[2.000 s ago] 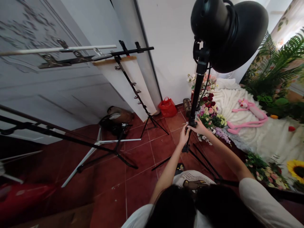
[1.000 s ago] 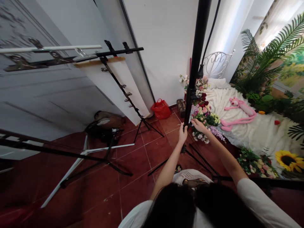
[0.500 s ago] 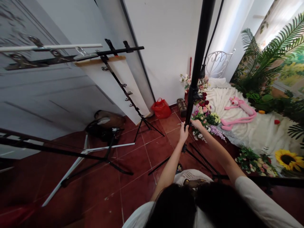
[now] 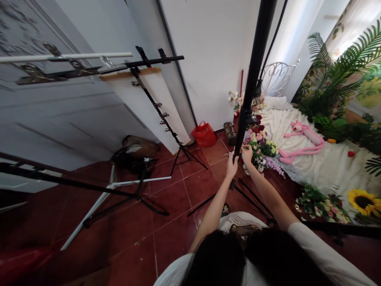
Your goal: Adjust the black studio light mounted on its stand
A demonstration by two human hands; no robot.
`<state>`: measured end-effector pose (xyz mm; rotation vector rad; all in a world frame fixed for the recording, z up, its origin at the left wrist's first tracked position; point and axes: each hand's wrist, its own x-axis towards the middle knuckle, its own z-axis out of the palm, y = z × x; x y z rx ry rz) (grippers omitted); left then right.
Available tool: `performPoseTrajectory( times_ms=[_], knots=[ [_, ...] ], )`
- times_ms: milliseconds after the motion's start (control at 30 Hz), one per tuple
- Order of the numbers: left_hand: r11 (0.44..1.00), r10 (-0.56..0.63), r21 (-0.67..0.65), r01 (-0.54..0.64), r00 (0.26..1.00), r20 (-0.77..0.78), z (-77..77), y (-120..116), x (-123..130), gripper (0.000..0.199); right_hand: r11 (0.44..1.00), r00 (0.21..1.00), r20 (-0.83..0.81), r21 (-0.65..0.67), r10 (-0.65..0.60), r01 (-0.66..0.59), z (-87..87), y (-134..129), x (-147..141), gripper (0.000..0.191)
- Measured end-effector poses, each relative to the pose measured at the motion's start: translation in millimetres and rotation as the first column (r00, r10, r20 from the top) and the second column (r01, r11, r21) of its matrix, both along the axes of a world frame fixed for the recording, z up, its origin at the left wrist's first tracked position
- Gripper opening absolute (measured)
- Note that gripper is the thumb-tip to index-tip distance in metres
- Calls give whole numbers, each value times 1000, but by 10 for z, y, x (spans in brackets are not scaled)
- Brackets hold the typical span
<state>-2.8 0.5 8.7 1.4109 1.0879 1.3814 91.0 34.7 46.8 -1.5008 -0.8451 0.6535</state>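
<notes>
A tall black stand pole (image 4: pixel 256 67) rises in front of me, leaning up to the right, with its dark tripod legs spread on the red tiled floor. My left hand (image 4: pixel 232 163) is wrapped round the pole below its collar. Just right of the pole, my right hand (image 4: pixel 246 154) has its fingers closed in a pinch; whatever they hold is too small to make out. A black cable (image 4: pixel 275 33) hangs beside the pole, ending near a dark fitting (image 4: pixel 258 88).
Left are a clip stand (image 4: pixel 154 104) with white paper and a white stand leg (image 4: pixel 86 216). A red bag (image 4: pixel 204 134) sits by the wall. Flowers (image 4: pixel 258 137), a pink plush toy (image 4: pixel 311 137) on white cloth, and a sunflower (image 4: pixel 363 201) are at right.
My right hand has shifted slightly off the pole to the right, its fingers now pinched. My left hand stays on the pole. The view has moved slightly.
</notes>
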Motion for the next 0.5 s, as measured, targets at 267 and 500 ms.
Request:
performPoseTrajectory(
  times_ms=[267,500],
  knots=[
    [986,156,-46,-158,986,-52,-313,-303,37,52,989,990,-111,-110,82,-94,-140,-303,241,41],
    [914,-46,-406,30,998,-31,-990,-872,560,54,979,894,-426,-193,-140,61,-483,-1316,877,22]
  ],
)
